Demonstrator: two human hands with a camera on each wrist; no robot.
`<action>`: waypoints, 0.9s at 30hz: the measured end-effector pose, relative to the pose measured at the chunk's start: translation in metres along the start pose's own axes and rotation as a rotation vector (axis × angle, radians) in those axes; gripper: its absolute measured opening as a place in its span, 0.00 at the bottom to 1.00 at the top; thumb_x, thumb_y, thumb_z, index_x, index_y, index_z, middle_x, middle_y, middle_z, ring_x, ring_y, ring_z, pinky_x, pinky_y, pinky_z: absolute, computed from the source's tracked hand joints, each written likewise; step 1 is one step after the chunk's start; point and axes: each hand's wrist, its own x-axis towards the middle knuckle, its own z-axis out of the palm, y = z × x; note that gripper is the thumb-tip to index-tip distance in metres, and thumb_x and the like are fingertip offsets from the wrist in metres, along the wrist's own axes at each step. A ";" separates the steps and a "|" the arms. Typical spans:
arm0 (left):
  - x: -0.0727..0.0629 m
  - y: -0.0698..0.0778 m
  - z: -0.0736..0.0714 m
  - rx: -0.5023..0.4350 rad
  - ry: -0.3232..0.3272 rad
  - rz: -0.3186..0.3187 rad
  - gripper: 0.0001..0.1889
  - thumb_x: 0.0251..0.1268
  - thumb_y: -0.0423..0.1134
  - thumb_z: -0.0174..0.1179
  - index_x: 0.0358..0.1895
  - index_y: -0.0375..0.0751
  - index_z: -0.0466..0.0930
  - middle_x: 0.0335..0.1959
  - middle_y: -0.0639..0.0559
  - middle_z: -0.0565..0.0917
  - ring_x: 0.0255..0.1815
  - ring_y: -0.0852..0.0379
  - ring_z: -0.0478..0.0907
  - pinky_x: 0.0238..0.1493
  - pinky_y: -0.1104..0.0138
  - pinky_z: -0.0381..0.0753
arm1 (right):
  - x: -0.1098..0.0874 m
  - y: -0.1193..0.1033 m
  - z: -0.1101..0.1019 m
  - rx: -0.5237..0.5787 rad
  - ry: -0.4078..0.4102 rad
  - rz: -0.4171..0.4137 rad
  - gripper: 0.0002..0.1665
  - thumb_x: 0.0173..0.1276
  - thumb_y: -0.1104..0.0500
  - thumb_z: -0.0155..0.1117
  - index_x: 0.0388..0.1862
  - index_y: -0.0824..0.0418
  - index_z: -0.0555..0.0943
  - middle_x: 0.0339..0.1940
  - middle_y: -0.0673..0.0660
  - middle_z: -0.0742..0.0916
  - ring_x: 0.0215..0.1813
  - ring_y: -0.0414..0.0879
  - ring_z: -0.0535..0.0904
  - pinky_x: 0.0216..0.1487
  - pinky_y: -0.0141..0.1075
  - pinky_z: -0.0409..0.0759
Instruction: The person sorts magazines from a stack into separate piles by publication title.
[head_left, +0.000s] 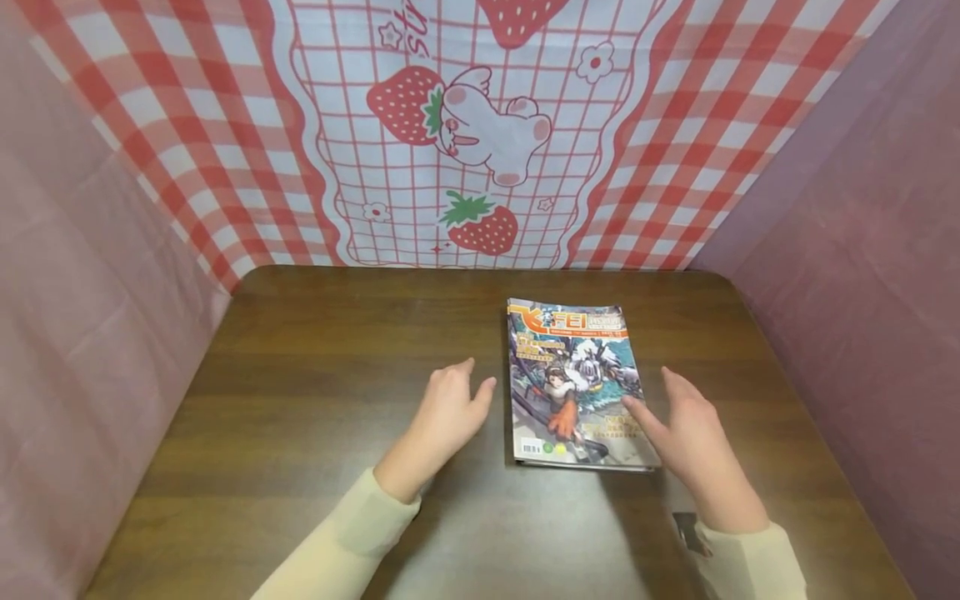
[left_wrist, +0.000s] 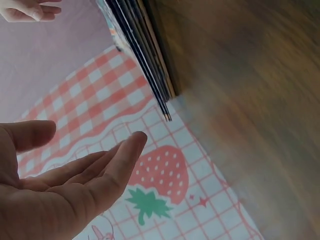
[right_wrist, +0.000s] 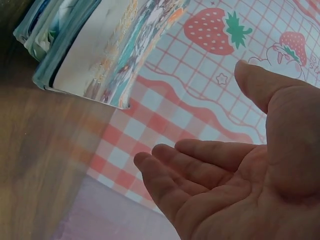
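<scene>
A stack of magazines [head_left: 573, 387] lies on the wooden table, its top one showing a colourful illustrated cover with an orange title. To the left of the stack is my left hand [head_left: 452, 404], fingers and thumb apart, holding nothing. On the other side my right hand [head_left: 693, 433] is close to the stack's right edge, its thumb overlapping the cover's edge in the head view. Several layered edges of the magazines [left_wrist: 142, 47] show in the left wrist view. In the right wrist view the spines [right_wrist: 65, 45] face the camera, and the right palm [right_wrist: 240, 200] is bare.
Behind the table [head_left: 322, 350] hangs a red-and-white checked cloth [head_left: 645, 167] with strawberries. Pinkish curtains [head_left: 97, 275] flank both sides. A small dark item [head_left: 688, 533] shows beside the right sleeve.
</scene>
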 end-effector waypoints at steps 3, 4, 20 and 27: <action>0.003 0.002 0.005 -0.004 -0.013 -0.003 0.26 0.71 0.40 0.63 0.58 0.17 0.76 0.53 0.25 0.81 0.57 0.31 0.78 0.61 0.49 0.75 | 0.001 0.001 0.001 -0.003 -0.012 0.022 0.55 0.74 0.35 0.59 0.73 0.81 0.59 0.70 0.82 0.67 0.71 0.77 0.61 0.67 0.67 0.60; 0.004 0.003 0.007 -0.004 -0.022 -0.010 0.25 0.70 0.40 0.63 0.58 0.17 0.77 0.52 0.26 0.82 0.56 0.31 0.79 0.60 0.48 0.76 | 0.001 0.002 0.001 -0.004 -0.014 0.028 0.55 0.74 0.35 0.59 0.73 0.82 0.60 0.69 0.82 0.68 0.70 0.77 0.61 0.67 0.67 0.60; 0.019 -0.001 0.036 0.032 -0.007 0.030 0.15 0.63 0.35 0.67 0.41 0.22 0.85 0.38 0.31 0.86 0.44 0.34 0.85 0.49 0.50 0.83 | 0.009 0.014 0.005 0.028 -0.040 0.109 0.44 0.75 0.40 0.60 0.63 0.82 0.72 0.54 0.79 0.81 0.58 0.74 0.76 0.59 0.65 0.71; 0.022 -0.007 0.045 0.032 -0.030 -0.004 0.11 0.61 0.36 0.69 0.34 0.26 0.87 0.33 0.33 0.87 0.38 0.38 0.86 0.43 0.51 0.84 | 0.012 0.019 0.010 0.040 -0.068 0.155 0.39 0.74 0.44 0.64 0.60 0.81 0.75 0.46 0.73 0.85 0.51 0.69 0.80 0.53 0.62 0.75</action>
